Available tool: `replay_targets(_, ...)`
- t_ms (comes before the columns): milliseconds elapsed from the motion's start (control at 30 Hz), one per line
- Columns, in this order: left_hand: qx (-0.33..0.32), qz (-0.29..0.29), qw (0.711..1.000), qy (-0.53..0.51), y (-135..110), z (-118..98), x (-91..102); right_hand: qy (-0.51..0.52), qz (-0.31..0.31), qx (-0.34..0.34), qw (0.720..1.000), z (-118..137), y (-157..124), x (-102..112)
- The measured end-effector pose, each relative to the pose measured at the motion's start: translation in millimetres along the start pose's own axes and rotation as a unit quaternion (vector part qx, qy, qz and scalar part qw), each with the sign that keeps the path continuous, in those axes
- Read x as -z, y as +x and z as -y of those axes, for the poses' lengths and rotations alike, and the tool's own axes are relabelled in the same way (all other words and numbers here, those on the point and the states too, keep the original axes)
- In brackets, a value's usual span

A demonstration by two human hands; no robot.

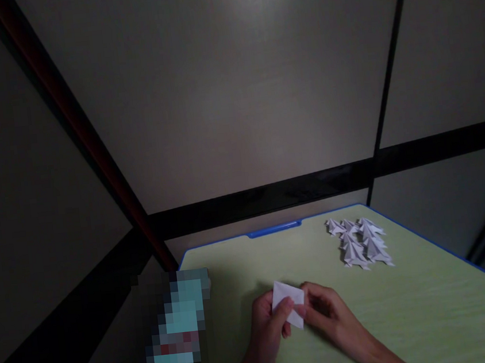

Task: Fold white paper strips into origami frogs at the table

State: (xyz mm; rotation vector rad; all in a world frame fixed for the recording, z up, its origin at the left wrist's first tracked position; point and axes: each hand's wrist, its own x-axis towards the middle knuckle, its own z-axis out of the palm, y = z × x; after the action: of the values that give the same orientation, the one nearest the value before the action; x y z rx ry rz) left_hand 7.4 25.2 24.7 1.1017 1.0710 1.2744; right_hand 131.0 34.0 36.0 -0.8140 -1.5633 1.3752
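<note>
Both my hands hold a small folded piece of white paper point(287, 297) just above a pale green table point(420, 307). My left hand point(267, 324) pinches the paper's left side with thumb and fingers. From the right, my right hand point(329, 310) closes its fingers on the paper's right edge. The paper is a small, creased, roughly rectangular shape, partly hidden by my fingers.
Several finished white folded paper figures point(360, 242) lie in a cluster at the table's far right. A blue handle point(274, 228) sits on the table's far blue edge. A blurred teal object point(178, 330) lies at the left edge. Dim wall panels rise behind.
</note>
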Motion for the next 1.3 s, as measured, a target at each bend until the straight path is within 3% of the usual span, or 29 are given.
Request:
replay_targets(100, 0.010, -0.007, 1.000, 0.010, 0, -1, -1.1, 0.034, -0.034, 0.000, 0.999, -1, 3, 4)
replay_targets(300, 0.024, -0.049, 0.998, -0.022, 6, 8, 4.0, 0.052, -0.019, -0.014, 0.998, 1, 4, 5)
replay_targets(533, 0.063, 0.010, 0.997, -0.050, 4, 8, 6.1, 0.054, -0.015, 0.036, 0.998, 4, 2, 6)
replay_targets(833, 0.055, 0.006, 0.998, -0.013, 0, 3, 3.9, -0.098, 0.051, 0.092, 0.990, 13, 1, 18)
replay_targets(1033, 0.035, -0.015, 0.999, 0.021, 0, -1, 0.4, -0.074, 0.078, 0.088, 0.990, 14, 5, 24)
replay_targets(1300, 0.022, 0.027, 0.996, 0.079, -2, 4, 1.3, -0.040, 0.072, 0.097, 0.992, 4, 6, 28)
